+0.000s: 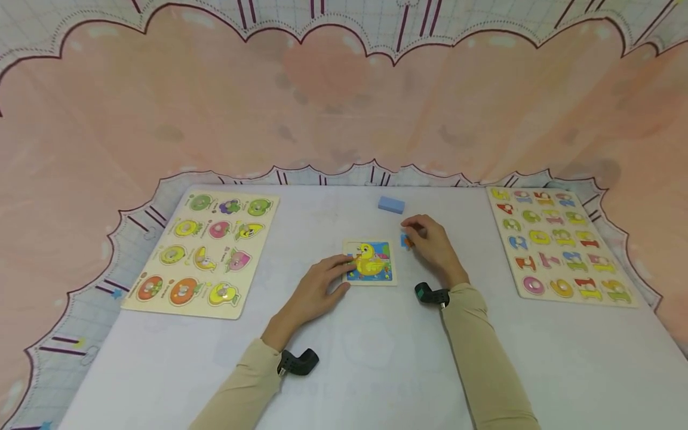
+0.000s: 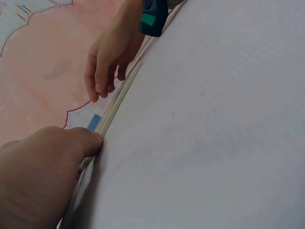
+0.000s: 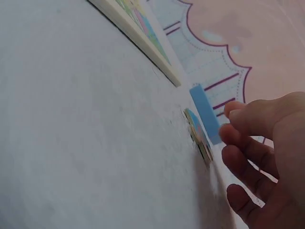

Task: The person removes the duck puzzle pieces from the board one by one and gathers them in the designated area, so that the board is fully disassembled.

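Observation:
A square duck puzzle (image 1: 369, 263), yellow duck on blue in a pale wooden frame, lies mid-table. My left hand (image 1: 321, 288) rests at its left side, fingertips on the board and thumb at the near left corner. In the left wrist view, that thumb (image 2: 88, 141) touches the board's edge. Small flat puzzle pieces (image 1: 405, 241), blue and orange, lie to the right of the frame; the right wrist view shows these pieces (image 3: 196, 133) overlapping on the table. Over them hovers my right hand (image 1: 434, 246), fingers loosely bent, nothing visible between them.
Beyond the puzzle lies a blue block (image 1: 391, 205). A fruit puzzle board (image 1: 249, 239) lies to the left, and a board of colourful shapes (image 1: 596, 263) to the right. A patterned curtain (image 1: 344, 119) hangs behind the white table (image 1: 371, 364).

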### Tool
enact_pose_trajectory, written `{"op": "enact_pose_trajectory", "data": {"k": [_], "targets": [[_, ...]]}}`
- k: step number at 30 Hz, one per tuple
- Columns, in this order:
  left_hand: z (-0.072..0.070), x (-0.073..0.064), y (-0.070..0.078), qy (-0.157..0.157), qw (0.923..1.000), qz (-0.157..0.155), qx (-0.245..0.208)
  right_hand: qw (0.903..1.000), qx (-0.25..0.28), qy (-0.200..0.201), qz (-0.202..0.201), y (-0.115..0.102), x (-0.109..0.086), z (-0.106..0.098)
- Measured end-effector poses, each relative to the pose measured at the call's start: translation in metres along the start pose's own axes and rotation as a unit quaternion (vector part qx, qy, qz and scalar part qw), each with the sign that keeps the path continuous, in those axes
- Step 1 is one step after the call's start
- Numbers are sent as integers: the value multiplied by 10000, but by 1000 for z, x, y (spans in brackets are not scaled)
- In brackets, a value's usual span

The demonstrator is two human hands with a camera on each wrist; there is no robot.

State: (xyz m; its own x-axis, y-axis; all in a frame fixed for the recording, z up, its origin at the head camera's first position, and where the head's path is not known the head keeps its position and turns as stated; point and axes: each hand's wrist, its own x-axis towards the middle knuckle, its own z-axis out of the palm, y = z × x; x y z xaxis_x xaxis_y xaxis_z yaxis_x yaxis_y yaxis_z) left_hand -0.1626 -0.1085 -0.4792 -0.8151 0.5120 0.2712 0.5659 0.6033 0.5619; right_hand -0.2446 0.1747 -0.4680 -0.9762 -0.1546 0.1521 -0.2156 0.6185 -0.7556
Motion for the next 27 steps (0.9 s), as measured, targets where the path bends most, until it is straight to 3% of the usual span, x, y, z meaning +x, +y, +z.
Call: {"op": "enact_pose_trajectory", "data": {"k": [6,12,19,27], "targets": [[3,4,1,86,10000,4,-15,10000,-6,-58,-36,-9,1,4],[5,2,5,-59,9995,-166,243,9986,-8,-528,-66,-23,-4,20],[7,15,7,-171,9953,48,949,9903,82,-1234,-639,-40,-6,32],[8,26,3,-29,9930,162,1169,9788,-592,-1589,-1152,-47,-6,42]]}}
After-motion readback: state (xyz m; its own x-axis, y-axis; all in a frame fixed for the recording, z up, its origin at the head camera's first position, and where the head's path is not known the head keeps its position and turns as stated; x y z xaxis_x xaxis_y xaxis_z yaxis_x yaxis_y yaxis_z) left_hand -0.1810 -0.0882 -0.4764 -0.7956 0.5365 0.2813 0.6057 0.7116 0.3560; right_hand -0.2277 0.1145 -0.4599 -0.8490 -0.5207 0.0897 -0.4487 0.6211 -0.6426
